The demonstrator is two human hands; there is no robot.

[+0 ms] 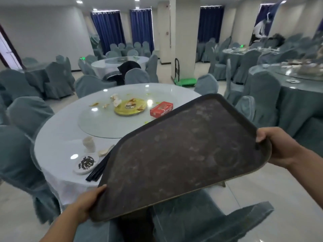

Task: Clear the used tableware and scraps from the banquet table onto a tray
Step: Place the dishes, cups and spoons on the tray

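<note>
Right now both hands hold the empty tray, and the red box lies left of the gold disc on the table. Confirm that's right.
One thing is wrong. The head view shows the red box lying to the right of the gold disc, not left. The rest stands: the left hand and right hand both hold the empty tray.

Single view, worn on your head. Wide-angle, facing forward and down. Your left hand (87, 201) and right hand (279, 147) sit close at the lower edge, the tray (183, 154) between them filling the near middle. Round worktop (57, 151) at mid-range. Upper half reaches across the hall to the blue curtains (108, 30). Frame tilted, edges bowed.
</note>
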